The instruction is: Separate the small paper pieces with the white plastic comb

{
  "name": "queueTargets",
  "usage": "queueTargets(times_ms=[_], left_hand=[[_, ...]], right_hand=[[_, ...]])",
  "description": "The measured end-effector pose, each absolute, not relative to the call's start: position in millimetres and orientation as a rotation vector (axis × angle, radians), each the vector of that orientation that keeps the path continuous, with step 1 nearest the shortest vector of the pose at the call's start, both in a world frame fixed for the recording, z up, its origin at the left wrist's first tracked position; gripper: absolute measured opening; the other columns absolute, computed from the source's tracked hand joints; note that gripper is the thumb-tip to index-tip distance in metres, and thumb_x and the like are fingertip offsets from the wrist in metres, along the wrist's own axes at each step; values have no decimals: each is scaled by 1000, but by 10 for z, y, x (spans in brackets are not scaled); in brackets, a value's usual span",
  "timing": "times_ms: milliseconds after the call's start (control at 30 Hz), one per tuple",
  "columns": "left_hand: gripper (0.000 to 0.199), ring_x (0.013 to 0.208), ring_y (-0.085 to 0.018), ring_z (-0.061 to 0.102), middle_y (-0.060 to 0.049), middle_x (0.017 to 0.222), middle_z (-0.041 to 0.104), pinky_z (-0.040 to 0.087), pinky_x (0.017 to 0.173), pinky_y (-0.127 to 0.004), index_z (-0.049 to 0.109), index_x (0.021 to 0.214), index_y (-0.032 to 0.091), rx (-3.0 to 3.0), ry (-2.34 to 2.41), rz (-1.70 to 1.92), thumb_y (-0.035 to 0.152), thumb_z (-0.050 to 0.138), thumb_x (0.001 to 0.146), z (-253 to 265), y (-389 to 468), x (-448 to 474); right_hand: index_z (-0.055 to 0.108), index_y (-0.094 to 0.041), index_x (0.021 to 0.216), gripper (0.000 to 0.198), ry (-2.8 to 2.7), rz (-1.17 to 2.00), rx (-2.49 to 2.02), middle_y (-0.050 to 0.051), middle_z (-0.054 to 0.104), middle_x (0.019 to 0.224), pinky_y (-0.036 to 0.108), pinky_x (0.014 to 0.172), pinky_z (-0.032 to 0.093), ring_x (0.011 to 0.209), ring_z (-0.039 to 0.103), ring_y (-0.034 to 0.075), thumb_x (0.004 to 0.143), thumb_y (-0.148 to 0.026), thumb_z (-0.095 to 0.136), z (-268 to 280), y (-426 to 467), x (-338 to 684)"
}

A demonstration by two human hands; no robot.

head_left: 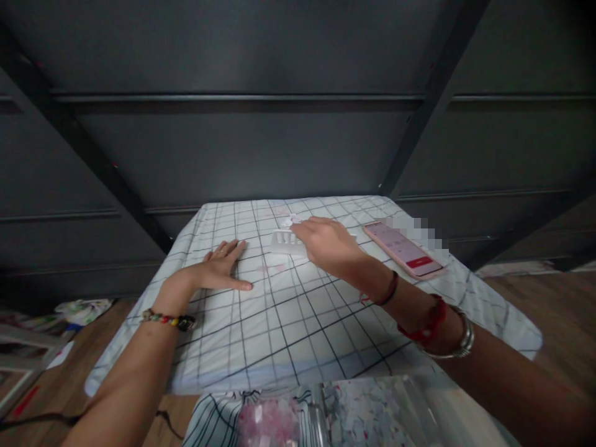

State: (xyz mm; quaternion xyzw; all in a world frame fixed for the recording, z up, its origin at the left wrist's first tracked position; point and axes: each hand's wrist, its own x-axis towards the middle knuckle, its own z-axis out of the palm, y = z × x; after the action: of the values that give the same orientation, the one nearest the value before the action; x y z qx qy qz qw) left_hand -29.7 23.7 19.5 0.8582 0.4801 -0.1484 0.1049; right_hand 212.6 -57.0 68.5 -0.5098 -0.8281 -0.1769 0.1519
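My left hand (pixel 218 267) rests flat on the checked cloth, fingers spread, holding nothing. Over the right part of a small white tray (pixel 285 241) with a row of slots, my right hand (pixel 328 245) has its fingers bent together. Whatever they may hold is hidden, and so is much of the tray. Just behind the tray lies a small whitish piece (pixel 292 220) with dark and pinkish marks. Faint pink bits (pixel 274 268) show on the cloth in front of the tray.
A phone (pixel 404 249) in a pink case lies to the right. The table has a white checked cloth (pixel 279 316). At the near edge are a clear bag of pink pieces (pixel 269 422) and a clear pack of pale flakes (pixel 363 413). A dark panelled wall (pixel 242 149) stands behind.
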Motion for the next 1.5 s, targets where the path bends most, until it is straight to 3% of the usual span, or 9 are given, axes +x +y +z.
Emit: queueTargets(times_ms=[133, 333, 567, 800, 1133, 1267, 1367, 1500], left_hand=[[120, 135, -34, -8, -16, 149, -8, 9, 107, -48, -3, 144, 8, 2464, 1445, -478, 73, 53, 60, 241, 195, -259], [121, 135, -34, -10, -15, 148, -13, 6, 106, -50, -4, 144, 9, 2405, 1459, -500, 73, 53, 58, 270, 164, -243], [125, 134, -33, -12, -17, 147, -14, 4, 106, -52, -4, 144, 7, 2408, 1419, -511, 75, 54, 57, 255, 187, -275], [130, 133, -37, -11, -19, 146, -12, 6, 104, -55, -2, 145, 10, 2385, 1399, -552, 77, 60, 52, 295, 60, -355], [106, 135, -33, -9, -17, 148, -6, 5, 106, -50, 2, 145, 10, 2513, 1373, -455, 72, 47, 72, 235, -555, -799], [104, 135, -32, -8, -18, 149, -6, 4, 106, -49, 2, 145, 9, 2516, 1391, -472, 72, 44, 73, 233, -630, -839], [104, 135, -32, -7, -17, 148, -5, 5, 106, -50, 2, 145, 9, 2522, 1395, -456, 72, 43, 73, 230, -644, -835], [103, 135, -33, -6, -18, 149, -4, 4, 106, -50, 5, 145, 8, 2525, 1404, -437, 72, 43, 73, 212, -642, -836]], right_hand=[[62, -13, 86, 32, -2446, -462, -1399, 7, 65, 79, 28, 65, 35, 75, 54, 16, 68, 4, 41, 720, -559, 1918], [61, -12, 91, 33, -2422, -463, -1385, 9, 65, 85, 30, 71, 34, 81, 54, 18, 77, 3, 35, 771, -432, 1874], [62, -15, 89, 34, -2500, -392, -1237, 4, 66, 82, 29, 75, 35, 80, 55, 15, 73, 5, 40, 638, -481, 1911], [61, -14, 94, 34, -2464, -388, -1149, 6, 64, 84, 31, 76, 36, 82, 54, 17, 76, 2, 37, 697, -616, 1993], [61, -20, 93, 32, -2598, -312, -889, 0, 65, 84, 25, 78, 36, 82, 55, 12, 75, 0, 44, 611, -795, 1975], [60, -16, 100, 34, -2531, -377, -1025, 5, 65, 90, 27, 81, 36, 88, 55, 15, 75, 0, 43, 706, -904, 2146], [60, -8, 94, 33, -2403, -456, -1266, 13, 64, 86, 31, 72, 38, 82, 55, 20, 72, 3, 38, 736, -946, 2216], [61, -9, 82, 30, -2331, -502, -1456, 13, 64, 75, 30, 61, 36, 70, 54, 20, 68, 5, 38, 699, -1023, 2160]])
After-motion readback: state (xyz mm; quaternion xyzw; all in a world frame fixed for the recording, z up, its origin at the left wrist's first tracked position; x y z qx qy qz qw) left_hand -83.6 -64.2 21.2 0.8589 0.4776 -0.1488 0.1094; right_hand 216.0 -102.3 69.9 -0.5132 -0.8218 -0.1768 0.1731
